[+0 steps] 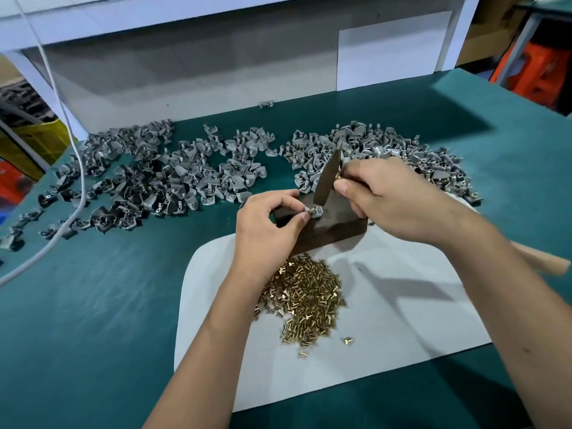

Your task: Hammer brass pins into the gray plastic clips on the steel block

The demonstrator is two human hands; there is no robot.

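Observation:
A dark steel block [335, 224] lies on a white sheet [387, 320] at the table's middle. On its top sits one gray plastic clip [314, 211] with a brass pin standing in it; my left hand [269, 221] pinches that clip between thumb and forefinger. My right hand [393, 199] grips a hammer close to its head, and a few brass pins show between its fingers. The hammer's dark wedge-shaped head [328, 174] hangs just above the clip. Its wooden handle [544, 261] sticks out to the right behind my forearm.
A heap of loose brass pins [305, 301] lies on the white sheet in front of the block. Piles of gray clips [161, 178] spread across the green table [93, 305] behind, left and right [387, 150]. A white cable [77, 181] trails at the left.

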